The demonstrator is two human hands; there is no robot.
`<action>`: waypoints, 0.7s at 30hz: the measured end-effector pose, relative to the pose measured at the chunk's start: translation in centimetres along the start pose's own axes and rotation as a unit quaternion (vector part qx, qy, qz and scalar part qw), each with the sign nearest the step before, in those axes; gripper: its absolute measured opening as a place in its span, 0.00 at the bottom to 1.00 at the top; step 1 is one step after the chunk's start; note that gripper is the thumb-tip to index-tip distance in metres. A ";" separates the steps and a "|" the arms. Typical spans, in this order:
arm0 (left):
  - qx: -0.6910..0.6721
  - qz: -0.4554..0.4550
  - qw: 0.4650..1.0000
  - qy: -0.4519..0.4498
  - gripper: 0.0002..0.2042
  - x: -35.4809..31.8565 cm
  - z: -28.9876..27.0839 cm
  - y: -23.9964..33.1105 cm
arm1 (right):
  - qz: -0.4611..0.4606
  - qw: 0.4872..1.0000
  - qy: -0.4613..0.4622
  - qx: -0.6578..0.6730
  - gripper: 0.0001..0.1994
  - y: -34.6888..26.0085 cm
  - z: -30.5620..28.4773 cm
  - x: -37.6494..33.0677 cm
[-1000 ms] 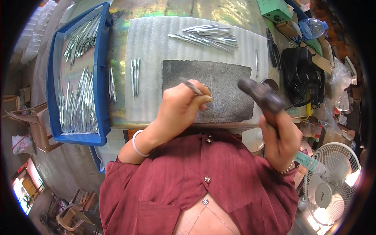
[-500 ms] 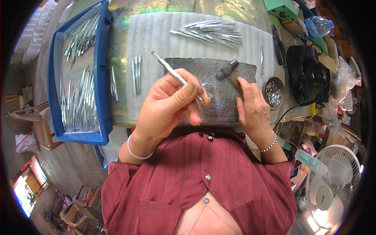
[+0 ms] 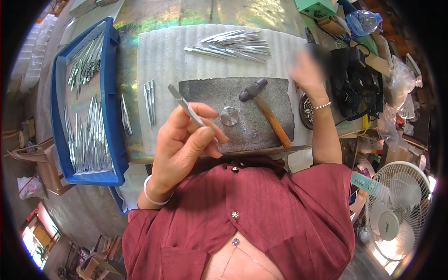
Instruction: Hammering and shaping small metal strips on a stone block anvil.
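Note:
My left hand (image 3: 179, 144) is closed on a slim silvery metal tool (image 3: 189, 109), held tilted up left of a dark grey slab (image 3: 205, 88). The tool's flat end points away from me, and its lower part is hidden by my fingers. A hammer (image 3: 267, 112) with a dark head and wooden handle lies on the slab, beside a clear round disc (image 3: 229, 116). My right hand (image 3: 309, 67) is stretched to the far right, at the edge of the white foam sheet (image 3: 163, 51). Blur hides its fingers; a dark tool (image 3: 309, 35) shows just beyond it.
Several similar slim tools (image 3: 233, 44) lie piled at the foam's back, with a few (image 3: 149, 102) on its left. A blue tray (image 3: 119, 116) of them stands left. Right are a bowl of small metal parts (image 3: 306, 112), a black bag-like item (image 3: 350, 79) and a fan (image 3: 396, 210).
My right hand has let go of the hammer, now lying on the slab, and moved far right. My left hand still holds the slim tool, turned so its flat end shows.

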State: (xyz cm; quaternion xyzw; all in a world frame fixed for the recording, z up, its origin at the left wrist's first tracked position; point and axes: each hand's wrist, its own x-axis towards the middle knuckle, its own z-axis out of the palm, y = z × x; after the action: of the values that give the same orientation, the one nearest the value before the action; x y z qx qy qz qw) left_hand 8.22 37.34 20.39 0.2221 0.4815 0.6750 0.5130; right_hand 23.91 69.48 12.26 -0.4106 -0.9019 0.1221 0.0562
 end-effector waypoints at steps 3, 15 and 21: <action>0.045 0.068 0.995 0.054 0.07 -0.4 -0.2 -0.3 | -0.001 1.000 0.007 -0.023 0.20 0.8 0.1 0.7; 0.097 0.023 0.995 -0.023 0.08 -0.2 -0.4 -0.7 | -0.122 0.893 -0.088 0.425 0.08 -11.1 -10.0 -10.9; 0.087 0.052 0.995 0.004 0.09 -0.4 0.7 -1.2 | -0.097 0.823 -0.182 0.529 0.06 -15.7 -7.2 -12.8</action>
State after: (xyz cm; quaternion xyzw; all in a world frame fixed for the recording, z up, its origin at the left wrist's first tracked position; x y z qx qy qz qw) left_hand 9.57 37.26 19.72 0.2879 0.5278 0.6573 0.4544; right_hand 22.35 51.16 23.40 -0.1988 -0.7278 0.6469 0.1109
